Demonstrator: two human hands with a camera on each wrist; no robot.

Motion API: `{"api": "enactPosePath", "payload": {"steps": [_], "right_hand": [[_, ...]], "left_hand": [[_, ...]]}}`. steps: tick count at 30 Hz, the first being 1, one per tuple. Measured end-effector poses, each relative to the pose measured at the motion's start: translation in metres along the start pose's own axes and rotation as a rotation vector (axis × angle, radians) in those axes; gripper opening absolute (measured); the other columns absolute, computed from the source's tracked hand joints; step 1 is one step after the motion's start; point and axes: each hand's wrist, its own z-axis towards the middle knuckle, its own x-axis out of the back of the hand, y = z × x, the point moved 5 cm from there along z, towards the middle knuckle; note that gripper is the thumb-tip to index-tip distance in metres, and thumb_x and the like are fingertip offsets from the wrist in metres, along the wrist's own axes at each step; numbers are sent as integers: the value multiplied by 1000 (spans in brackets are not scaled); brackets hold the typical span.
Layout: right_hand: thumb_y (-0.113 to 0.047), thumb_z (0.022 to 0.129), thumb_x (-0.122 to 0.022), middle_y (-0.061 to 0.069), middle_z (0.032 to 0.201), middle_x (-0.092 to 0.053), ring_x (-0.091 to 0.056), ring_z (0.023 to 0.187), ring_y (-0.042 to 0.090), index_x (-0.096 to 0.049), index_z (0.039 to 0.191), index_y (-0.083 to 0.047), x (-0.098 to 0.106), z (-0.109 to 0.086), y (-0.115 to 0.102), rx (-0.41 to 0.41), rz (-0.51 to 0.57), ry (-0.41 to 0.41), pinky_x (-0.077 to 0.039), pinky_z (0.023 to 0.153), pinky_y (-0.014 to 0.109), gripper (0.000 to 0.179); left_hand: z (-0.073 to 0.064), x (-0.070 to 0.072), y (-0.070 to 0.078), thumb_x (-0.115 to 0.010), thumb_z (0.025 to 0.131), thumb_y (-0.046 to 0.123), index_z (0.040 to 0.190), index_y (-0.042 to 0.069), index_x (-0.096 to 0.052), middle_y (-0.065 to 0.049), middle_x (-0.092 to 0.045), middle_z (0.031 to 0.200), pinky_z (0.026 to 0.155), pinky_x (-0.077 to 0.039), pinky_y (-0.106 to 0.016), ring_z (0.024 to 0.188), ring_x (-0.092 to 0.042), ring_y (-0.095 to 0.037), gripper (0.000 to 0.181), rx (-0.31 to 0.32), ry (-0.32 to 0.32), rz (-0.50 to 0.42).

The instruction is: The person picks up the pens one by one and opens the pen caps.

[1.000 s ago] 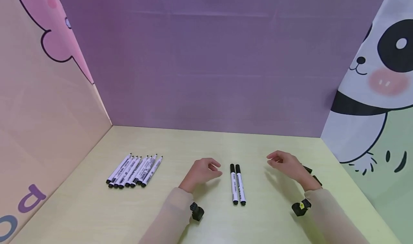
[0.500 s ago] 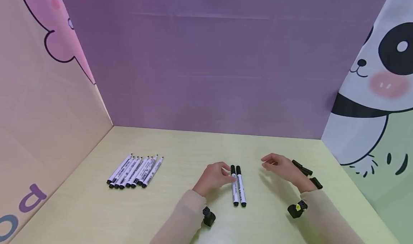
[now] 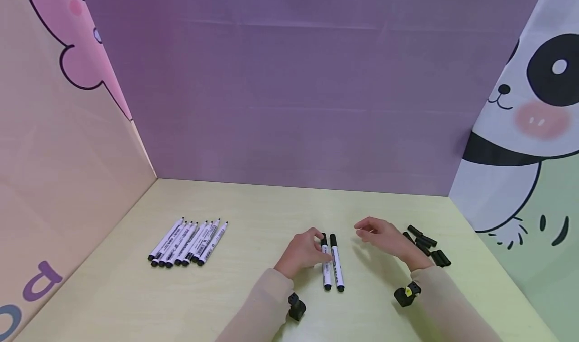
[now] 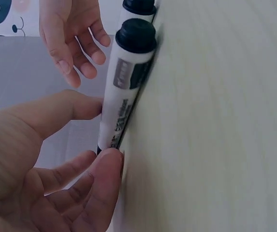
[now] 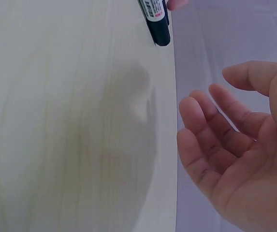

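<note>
Two white markers with black caps lie side by side at the middle of the table. My left hand [image 3: 302, 251] pinches the left marker [image 3: 326, 276], its thumb against one side and fingers on the other, as the left wrist view shows on the same marker [image 4: 115, 99]. The other capped marker [image 3: 337, 269] lies just to the right, apart from my fingers. My right hand [image 3: 380, 236] hovers over the table to the right of both, fingers loosely bent and holding nothing. In the right wrist view a capped marker end [image 5: 157, 26] appears beyond that hand [image 5: 240, 145].
At the left, several uncapped white markers [image 3: 187, 244] lie in a slanted row, tips pointing away. Several loose black caps [image 3: 422, 241] lie at the right, partly behind my right wrist. A purple wall [image 3: 289, 106] bounds the table [image 3: 271, 201] at the back.
My left hand has moved right and taken hold of the left marker. My right hand has drifted left, closer to the markers, uncovering more of the black caps.
</note>
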Motion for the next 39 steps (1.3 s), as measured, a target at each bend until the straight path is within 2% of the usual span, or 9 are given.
{"api": "enactPosePath", "payload": {"steps": [6,20,27,35,39], "right_hand": [[-23,102,-60,13,108,-68,-65,95,24,-61,124,2,-6,1,-5,21,12,-30,-50,82,39,33],[-24,102,-60,14,107,-67,-66,92,26,-63,122,1,-17,4,-10,46,0,-63,-51,81,38,32],[-24,102,-59,14,107,-67,-67,91,24,-63,122,1,-22,7,-12,57,1,-66,-51,81,38,32],[-33,105,-54,16,117,-67,-67,99,26,-59,133,-2,-27,8,-20,33,45,-71,-53,86,41,41],[-32,105,-54,17,115,-68,-66,98,27,-59,132,-3,-28,7,-28,54,65,-57,-54,83,41,40]], "left_hand": [[-2,3,-2,-82,78,7,122,5,-60,-2,-61,86,54,-49,-28,59,-58,-16,50,32,19,43],[-3,9,-4,-79,81,14,117,3,-70,0,-61,83,50,-47,-27,54,-56,-13,38,49,29,69],[-2,16,3,-78,80,16,111,7,-74,3,-61,81,55,-45,-26,63,-56,-12,33,-64,43,73],[-3,20,4,-77,83,18,112,11,-75,2,-61,85,58,-46,-28,70,-56,-15,30,-94,21,42],[-4,21,6,-76,85,18,112,14,-75,3,-61,87,59,-44,-28,72,-55,-16,28,-132,-5,35]]}}
